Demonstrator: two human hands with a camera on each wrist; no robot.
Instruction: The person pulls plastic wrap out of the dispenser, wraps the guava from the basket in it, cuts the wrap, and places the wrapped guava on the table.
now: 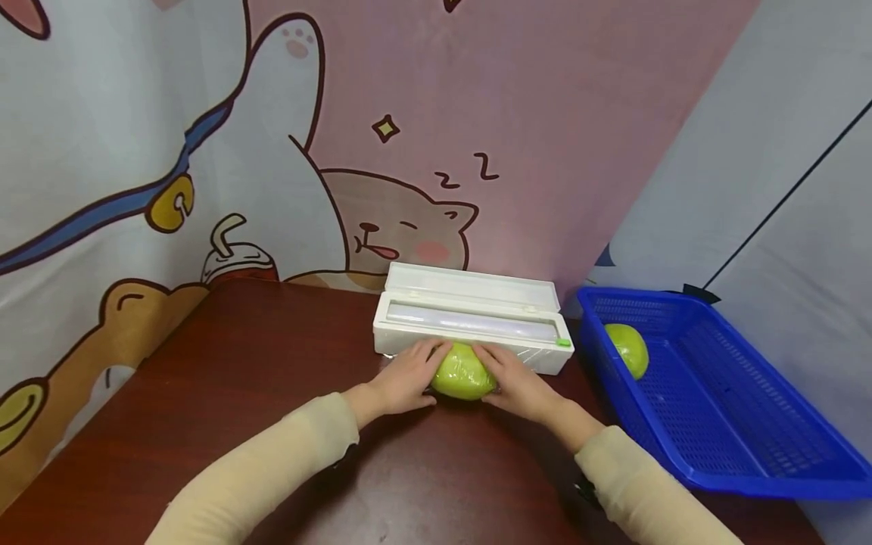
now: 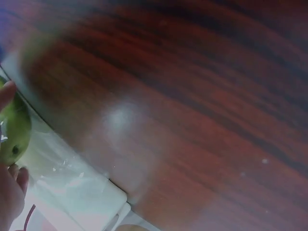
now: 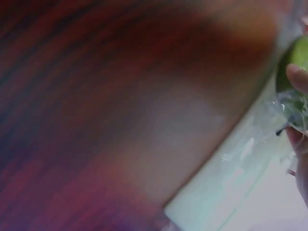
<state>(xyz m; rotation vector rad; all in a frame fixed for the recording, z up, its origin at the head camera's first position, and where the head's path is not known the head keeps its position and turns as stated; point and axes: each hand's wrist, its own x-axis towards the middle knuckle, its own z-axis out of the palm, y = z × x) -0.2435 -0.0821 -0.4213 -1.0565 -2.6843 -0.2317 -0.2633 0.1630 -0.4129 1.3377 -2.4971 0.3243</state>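
Observation:
A yellow-green, rounded fruit point(image 1: 465, 372), its kind unclear, has a shiny skin of clear cling film around it. My left hand point(image 1: 407, 377) grips its left side, and my right hand point(image 1: 519, 382) grips the right side. Directly behind the fruit stands a white cling film box point(image 1: 415, 334), lid up, with a roll point(image 1: 470, 322) inside. Crinkled film point(image 3: 293, 103) bunches by the right fingers in the right wrist view. At the edge of the left wrist view, the fruit point(image 2: 17, 127) shows a small dark spot. Fingers partly cover the fruit.
On the right stands a blue plastic basket point(image 1: 671, 454) with another yellow-green fruit point(image 1: 628, 350) inside, against its left wall. A green slider point(image 1: 563, 343) sits at the box's right end. The dark red-brown wooden table point(image 1: 259, 356) meets a cartoon-printed cloth point(image 1: 545, 151) behind.

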